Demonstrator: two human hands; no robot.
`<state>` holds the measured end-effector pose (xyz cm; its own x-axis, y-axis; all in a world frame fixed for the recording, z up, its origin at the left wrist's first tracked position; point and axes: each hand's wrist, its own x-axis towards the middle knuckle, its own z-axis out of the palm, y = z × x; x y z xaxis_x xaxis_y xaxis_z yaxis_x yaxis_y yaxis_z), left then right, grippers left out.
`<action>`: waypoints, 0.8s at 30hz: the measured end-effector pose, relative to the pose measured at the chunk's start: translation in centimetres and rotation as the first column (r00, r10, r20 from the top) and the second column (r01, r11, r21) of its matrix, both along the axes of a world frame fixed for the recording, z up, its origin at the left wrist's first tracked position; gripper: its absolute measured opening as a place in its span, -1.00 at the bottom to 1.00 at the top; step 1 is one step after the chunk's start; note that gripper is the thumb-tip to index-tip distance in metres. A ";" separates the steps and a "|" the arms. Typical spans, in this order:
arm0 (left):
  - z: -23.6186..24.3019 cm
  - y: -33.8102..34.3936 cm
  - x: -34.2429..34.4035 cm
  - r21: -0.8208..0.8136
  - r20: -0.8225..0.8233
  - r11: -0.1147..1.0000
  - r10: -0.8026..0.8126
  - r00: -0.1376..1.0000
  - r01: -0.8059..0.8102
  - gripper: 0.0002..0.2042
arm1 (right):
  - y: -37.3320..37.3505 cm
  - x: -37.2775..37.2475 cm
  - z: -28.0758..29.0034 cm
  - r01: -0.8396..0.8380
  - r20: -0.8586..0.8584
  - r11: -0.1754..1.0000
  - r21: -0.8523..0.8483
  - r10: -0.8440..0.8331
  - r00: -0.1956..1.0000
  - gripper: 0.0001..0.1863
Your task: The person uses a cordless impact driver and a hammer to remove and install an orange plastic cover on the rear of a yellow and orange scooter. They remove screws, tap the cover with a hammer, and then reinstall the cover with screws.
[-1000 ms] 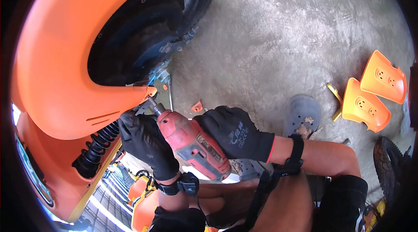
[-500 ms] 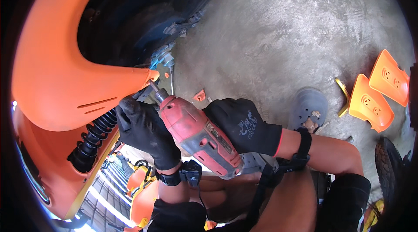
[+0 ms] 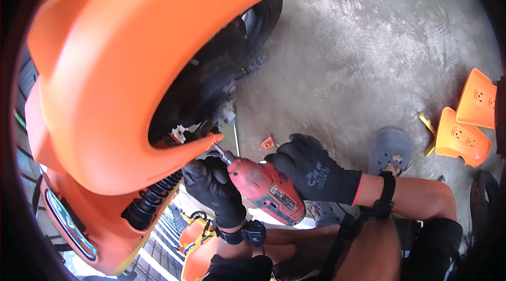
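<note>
My right hand (image 3: 308, 167), in a black glove, grips a red cordless driver (image 3: 263, 190); its bit points up-left at the tip (image 3: 211, 143) of a curved orange fender (image 3: 116, 75). My left hand (image 3: 213, 189), also black-gloved, is curled just below that tip and left of the driver's nose; what its fingers hold is hidden. Behind the fender is a black wheel (image 3: 263, 22), and below it a black coil shock absorber (image 3: 148, 202) sits against orange bodywork (image 3: 89, 212).
Orange panels (image 3: 461, 138) and a yellow part (image 3: 427, 133) lie on the concrete floor (image 3: 369, 44) at the right, near a tire (image 3: 482, 202). A small orange piece (image 3: 268, 142) and my grey clog (image 3: 390, 146) are nearer the middle. More orange-and-yellow items (image 3: 195, 233) appear at lower left.
Since half a second ago the fender, driver and both hands have shifted right and down in the picture, with more of the fender showing. The bit stays at the fender's tip.
</note>
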<state>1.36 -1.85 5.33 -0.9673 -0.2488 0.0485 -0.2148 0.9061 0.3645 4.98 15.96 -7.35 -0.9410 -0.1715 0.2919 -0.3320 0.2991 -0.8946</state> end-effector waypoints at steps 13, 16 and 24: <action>0.2 -6.7 3.0 0.131 0.057 0.981 0.137 0.989 -0.143 -0.57 | 0.0 -0.5 0.1 -0.361 0.112 0.881 -0.306 0.410 0.905 -0.67; 0.7 -7.8 4.1 0.042 0.079 0.999 0.000 0.997 -0.003 -0.49 | -0.4 -0.4 0.3 -0.317 0.118 0.910 -0.266 0.357 0.927 -0.71; 2.0 -8.5 6.5 -0.587 0.345 0.646 -0.345 0.873 0.488 -0.62 | -0.2 -0.4 0.3 -0.294 0.087 0.945 -0.142 0.308 0.947 -0.79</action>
